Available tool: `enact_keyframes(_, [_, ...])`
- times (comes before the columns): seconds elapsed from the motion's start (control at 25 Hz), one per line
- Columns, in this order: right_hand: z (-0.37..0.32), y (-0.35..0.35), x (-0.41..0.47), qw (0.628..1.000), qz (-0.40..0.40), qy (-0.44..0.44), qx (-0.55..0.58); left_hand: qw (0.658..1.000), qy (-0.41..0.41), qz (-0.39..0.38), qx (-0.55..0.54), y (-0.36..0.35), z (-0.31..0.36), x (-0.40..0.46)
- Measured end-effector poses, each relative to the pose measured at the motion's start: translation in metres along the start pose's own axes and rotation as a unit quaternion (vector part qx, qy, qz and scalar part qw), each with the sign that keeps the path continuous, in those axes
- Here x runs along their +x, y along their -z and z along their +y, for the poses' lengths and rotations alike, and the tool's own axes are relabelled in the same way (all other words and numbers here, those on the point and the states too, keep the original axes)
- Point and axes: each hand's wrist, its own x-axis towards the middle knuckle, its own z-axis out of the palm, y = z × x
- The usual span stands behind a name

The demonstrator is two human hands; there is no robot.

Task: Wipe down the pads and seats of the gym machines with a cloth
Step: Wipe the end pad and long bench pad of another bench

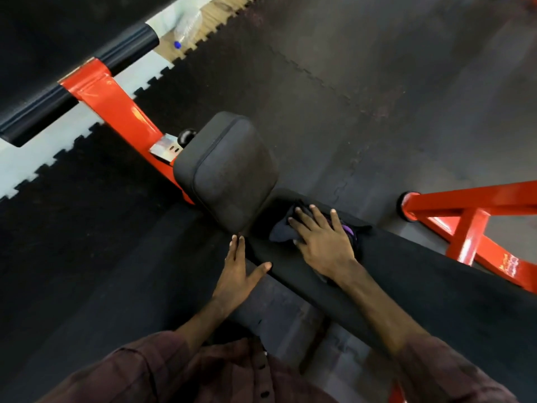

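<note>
A long black bench pad (412, 274) runs from the centre to the lower right. Beyond its far end sits a separate black seat pad (229, 170), tilted on a red frame. My right hand (322, 242) lies flat, fingers spread, pressing a dark cloth (280, 231) with a purple patch onto the far end of the long pad. My left hand (239, 270) rests on the pad's left edge, fingers apart, thumb on top, holding nothing.
A red frame bar (116, 106) with black end caps crosses the upper left. More red frame tubing (470, 222) stands to the right of the bench. A clear plastic bottle (187, 30) lies at the top. Black interlocking rubber mats (348, 82) cover the floor.
</note>
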Motion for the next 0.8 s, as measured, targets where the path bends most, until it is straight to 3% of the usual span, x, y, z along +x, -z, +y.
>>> enact_keyframes(0.08, [-0.008,0.001,0.035,0.995,-0.004,-0.101,0.018,1.000,0.005,-0.003,-0.002,0.002,0.000,0.001])
enact_keyframes(0.16, [-0.031,0.003,0.069,0.990,-0.051,-0.130,0.038,1.000,0.008,-0.002,-0.004,0.002,-0.001,0.001])
enact_keyframes(0.36, [-0.020,-0.001,0.038,0.996,-0.053,0.066,0.015,1.000,0.009,0.008,0.010,0.003,0.001,0.000])
enact_keyframes(0.44, [-0.015,-0.002,0.049,0.999,-0.039,0.006,0.024,1.000,0.014,0.016,-0.004,0.003,0.003,0.001])
enact_keyframes(0.56, [-0.047,0.001,0.094,0.993,-0.081,-0.084,0.025,0.999,0.021,0.029,-0.022,0.003,0.000,0.004])
enact_keyframes(0.72, [-0.063,-0.005,0.066,0.994,-0.095,0.051,0.025,0.999,0.000,0.030,-0.017,0.006,-0.003,-0.001])
enact_keyframes(0.8, [-0.049,-0.001,0.048,0.994,-0.083,0.070,0.029,1.000,-0.022,0.019,-0.008,0.007,-0.009,-0.005])
